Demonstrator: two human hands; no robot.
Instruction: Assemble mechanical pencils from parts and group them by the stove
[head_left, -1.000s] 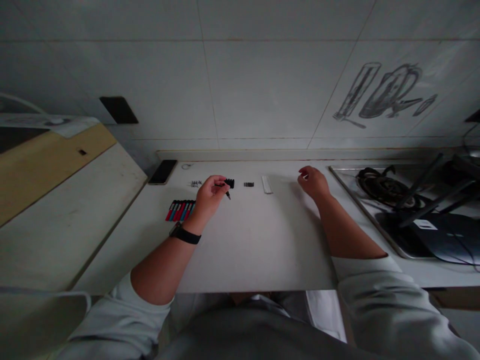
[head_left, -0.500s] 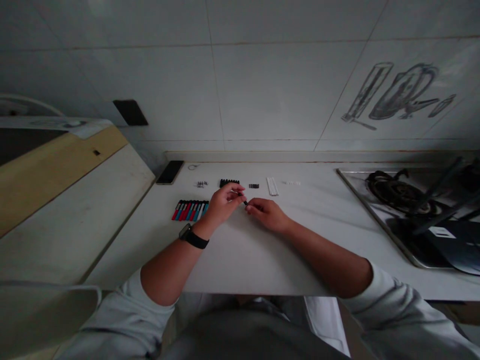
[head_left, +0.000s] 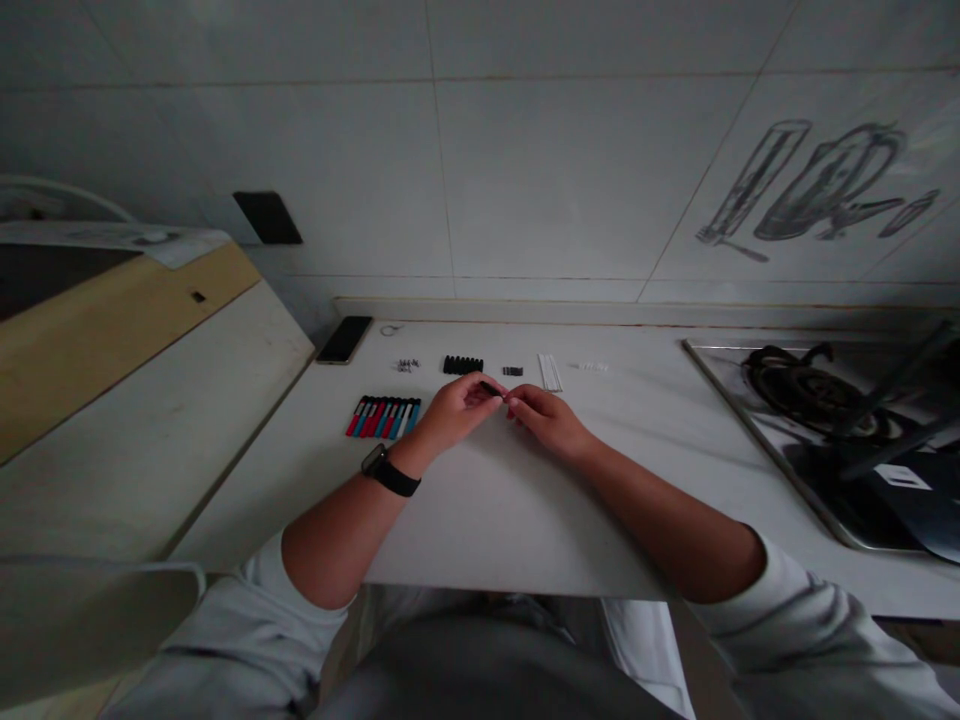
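Note:
My left hand [head_left: 459,408] is closed in a pinch around a small black tube-like piece [head_left: 490,389], above the middle of the white counter. Fingertips of my right hand [head_left: 551,422] are pressed together against the left fingertips at the end of this piece; what they grip is too small to make out. Left of my hands lies a row of red, blue and white marker-like barrels with black ends [head_left: 383,418]. Behind them are several black caps [head_left: 463,365], small dark parts [head_left: 512,371], thin white rods [head_left: 550,373], tiny whitish pieces [head_left: 591,367] and small metallic pieces [head_left: 407,366].
A phone [head_left: 345,340] and a small ring-like item [head_left: 390,329] lie at the back left. A gas stove [head_left: 795,450] with a black object on it borders the counter [head_left: 510,530] on the right. A large whitish box-like unit [head_left: 187,400] stands left.
Both hands have moved slightly right and come closer together. The black piece showed between them before; now it lies mostly within my left fingers. The view has shifted slightly.

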